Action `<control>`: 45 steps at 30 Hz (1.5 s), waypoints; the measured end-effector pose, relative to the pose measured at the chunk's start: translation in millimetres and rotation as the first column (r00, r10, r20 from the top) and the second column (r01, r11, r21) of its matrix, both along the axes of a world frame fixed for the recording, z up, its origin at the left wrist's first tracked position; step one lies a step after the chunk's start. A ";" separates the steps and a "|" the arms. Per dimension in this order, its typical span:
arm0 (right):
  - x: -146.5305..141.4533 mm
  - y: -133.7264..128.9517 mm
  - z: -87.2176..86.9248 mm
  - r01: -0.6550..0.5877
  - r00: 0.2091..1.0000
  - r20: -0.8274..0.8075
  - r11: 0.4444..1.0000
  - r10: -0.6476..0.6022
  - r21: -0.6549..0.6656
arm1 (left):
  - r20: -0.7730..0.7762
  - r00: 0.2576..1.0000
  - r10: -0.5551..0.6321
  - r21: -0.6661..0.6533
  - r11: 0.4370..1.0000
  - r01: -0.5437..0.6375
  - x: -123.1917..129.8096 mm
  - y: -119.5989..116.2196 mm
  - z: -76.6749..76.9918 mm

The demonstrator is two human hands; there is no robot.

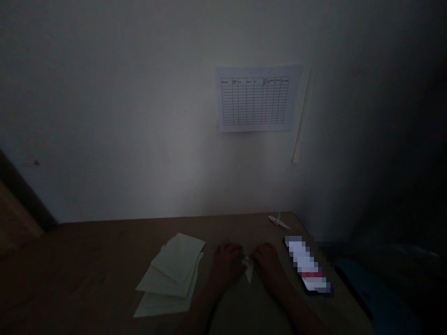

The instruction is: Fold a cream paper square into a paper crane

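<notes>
A small folded piece of white paper [248, 270] lies on the brown table between my hands, its pointed end toward me. My left hand [227, 264] has its fingers curled and pressed on the paper's left side. My right hand [267, 261] pinches the paper's upper right edge, fingers bent. The fingertips of both hands nearly meet at its top. The dim light hides the finer folds and the exact finger contact.
Several white sheets [174, 270] lie stacked at the left. A folded paper figure [278, 222] sits at the table's back right, beyond a lit phone [305, 263]. A printed chart [256, 100] hangs on the wall. Something blue [377, 293] stands beyond the table's right edge.
</notes>
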State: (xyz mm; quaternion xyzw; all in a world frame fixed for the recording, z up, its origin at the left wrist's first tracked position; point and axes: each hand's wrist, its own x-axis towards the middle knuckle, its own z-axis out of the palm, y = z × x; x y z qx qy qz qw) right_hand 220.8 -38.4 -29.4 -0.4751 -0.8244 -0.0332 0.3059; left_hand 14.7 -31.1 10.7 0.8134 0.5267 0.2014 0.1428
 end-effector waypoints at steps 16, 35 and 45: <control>-1.6 -2.4 10.8 0.017 0.999 0.051 1.000 -0.016 -0.016 | -0.009 1.000 0.000 -0.005 1.000 0.000 -1.0 -1.5 -3.9; -1.5 1.5 15.3 0.022 1.000 -0.003 0.986 -0.023 -0.163 | -0.022 1.000 0.000 -0.037 0.999 -0.001 1.3 2.1 3.5; 4.6 0.1 20.4 0.037 0.997 0.079 0.957 -0.015 -0.286 | -0.072 0.997 -0.021 0.008 1.000 0.022 -1.8 2.8 -6.2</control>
